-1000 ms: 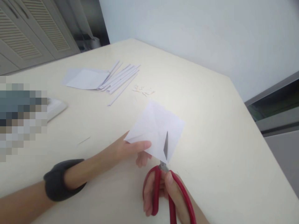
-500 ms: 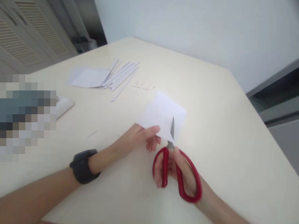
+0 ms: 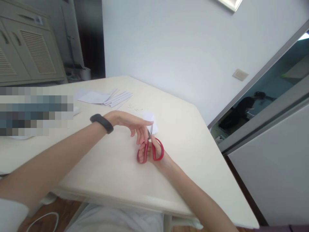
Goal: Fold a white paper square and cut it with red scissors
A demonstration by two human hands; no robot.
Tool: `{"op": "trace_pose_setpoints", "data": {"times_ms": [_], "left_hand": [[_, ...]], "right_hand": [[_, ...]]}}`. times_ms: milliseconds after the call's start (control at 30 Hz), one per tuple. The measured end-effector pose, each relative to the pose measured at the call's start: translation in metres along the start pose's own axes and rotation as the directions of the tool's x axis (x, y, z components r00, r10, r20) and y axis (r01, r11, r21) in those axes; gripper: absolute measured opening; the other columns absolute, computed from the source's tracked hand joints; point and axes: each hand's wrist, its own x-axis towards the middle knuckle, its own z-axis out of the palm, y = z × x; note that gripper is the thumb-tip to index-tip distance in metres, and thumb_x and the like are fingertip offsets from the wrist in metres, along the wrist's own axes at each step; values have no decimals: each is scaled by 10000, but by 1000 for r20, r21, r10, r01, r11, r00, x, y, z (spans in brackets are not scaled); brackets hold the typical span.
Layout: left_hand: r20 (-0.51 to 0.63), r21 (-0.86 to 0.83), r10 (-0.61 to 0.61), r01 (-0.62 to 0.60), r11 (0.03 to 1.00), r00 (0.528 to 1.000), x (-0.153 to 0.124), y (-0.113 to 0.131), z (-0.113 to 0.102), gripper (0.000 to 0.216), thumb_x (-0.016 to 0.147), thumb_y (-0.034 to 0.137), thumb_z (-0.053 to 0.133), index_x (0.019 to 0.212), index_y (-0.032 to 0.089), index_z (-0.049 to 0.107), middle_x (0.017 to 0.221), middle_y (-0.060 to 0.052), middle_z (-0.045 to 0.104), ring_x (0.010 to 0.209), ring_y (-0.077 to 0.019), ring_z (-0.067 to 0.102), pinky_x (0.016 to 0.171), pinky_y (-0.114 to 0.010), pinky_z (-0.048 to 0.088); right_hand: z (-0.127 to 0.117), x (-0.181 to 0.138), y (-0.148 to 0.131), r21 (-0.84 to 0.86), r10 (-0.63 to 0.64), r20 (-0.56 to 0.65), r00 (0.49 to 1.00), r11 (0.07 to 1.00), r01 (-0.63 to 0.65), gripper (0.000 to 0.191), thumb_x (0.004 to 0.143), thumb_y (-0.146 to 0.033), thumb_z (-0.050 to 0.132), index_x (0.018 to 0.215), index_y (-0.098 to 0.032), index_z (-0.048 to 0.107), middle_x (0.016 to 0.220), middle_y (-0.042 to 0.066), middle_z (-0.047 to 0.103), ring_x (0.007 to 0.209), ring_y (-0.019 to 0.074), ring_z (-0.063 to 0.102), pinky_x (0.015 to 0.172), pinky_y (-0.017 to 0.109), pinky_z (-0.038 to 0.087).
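My left hand (image 3: 135, 124), with a black band on its wrist, pinches a small white sheet of paper (image 3: 151, 122) above the cream table (image 3: 116, 167). My right hand (image 3: 151, 151) is closed through the red handles of a pair of scissors (image 3: 151, 149). The scissor blades point up into the paper's near edge, right beside my left fingers.
A flat white sheet (image 3: 93, 96) and a bundle of cut paper strips (image 3: 118, 98) lie at the table's far side, with tiny scraps (image 3: 135, 108) near them. A blurred patch covers the left. A wall, cabinets and a glass partition surround the table.
The view has pulled back and lifted, so hands and paper look smaller and farther away. The scissors stay in the paper's edge; both hands keep their hold.
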Motion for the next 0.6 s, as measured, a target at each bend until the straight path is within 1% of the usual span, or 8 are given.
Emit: {"op": "trace_pose_setpoints", "data": {"times_ms": [100,167,200,233,333,467,533,600], "left_hand": [[-44,120,34,-29,992,998,1,17,-5,309,738,487,686,702,194,778,659,-90,745,655,-218,644,530,-227,416],[-87,179,43,-27,984,995,2,21,0,297,766,450,669,711,179,778,687,-99,751,687,-218,642,536,-224,416],[-104,201,40,-18,979,994,3,21,5,310,778,449,656,701,173,774,692,-101,751,684,-216,638,536,-224,417],[-122,219,37,-10,976,992,3,18,11,326,785,451,646,685,167,770,686,-102,749,674,-215,632,528,-226,414],[-179,259,36,11,966,983,3,6,26,387,805,476,617,650,148,751,659,-108,735,636,-208,616,524,-231,406],[-236,259,73,-10,966,969,3,-8,27,519,873,555,496,680,138,739,710,-113,737,653,-200,617,584,-242,434],[-213,247,62,-7,969,975,5,-14,22,577,889,596,442,720,139,751,727,-113,738,665,-202,622,601,-247,446],[-162,235,29,10,972,986,9,-19,15,599,884,616,437,720,140,762,725,-113,738,661,-199,624,595,-245,445]], "right_hand": [[-6,1,6,10,-5,15,1000,1000,5,319,938,-282,592,1231,-161,565,1228,93,597,1020,239,630,842,440,545],[-9,4,15,61,-7,38,999,998,5,315,943,-306,581,1221,-158,571,1213,98,606,1005,233,635,833,432,547],[-10,5,20,90,-7,51,999,996,3,324,948,-359,562,1192,-147,589,1179,104,625,980,231,643,815,417,550],[-11,6,24,117,-7,62,998,993,0,389,947,-457,522,1134,-129,620,1115,116,655,937,231,655,781,392,553],[-12,7,29,168,-11,78,997,986,-3,669,866,-716,402,921,-110,677,860,127,711,763,219,672,654,323,534],[-10,4,26,181,-14,66,998,983,2,700,821,-775,388,813,-135,672,677,79,694,612,181,643,575,283,492],[-9,3,24,177,-8,62,998,984,-3,685,823,-770,394,792,-144,668,628,61,680,578,170,628,561,272,477],[-8,2,22,173,0,63,998,985,-11,665,827,-761,405,783,-150,665,603,50,670,563,166,620,556,267,467]]}}
